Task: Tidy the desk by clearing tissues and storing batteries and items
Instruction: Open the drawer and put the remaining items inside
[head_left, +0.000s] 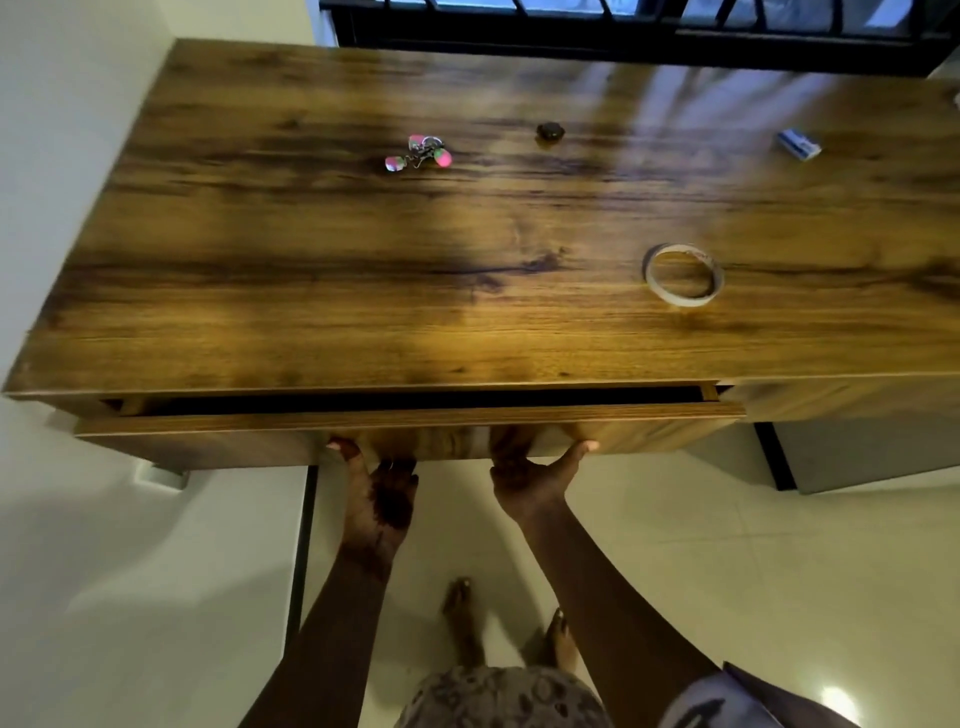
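**Drawer ajar, held at its lower edge**

The drawer (208, 446) hangs just under the desk (311, 260) top, open by a narrow gap. The left hand (379, 486) and right hand (535, 478) grip its front from below, thumbs spread on the face and fingers tucked under (hidden). Judged stiff, smooth and fairly heavy, with the underside lip as the only hold.

hands: left hand (383, 486), right hand (529, 475) grip drawer (218, 441) front | drawer ajar
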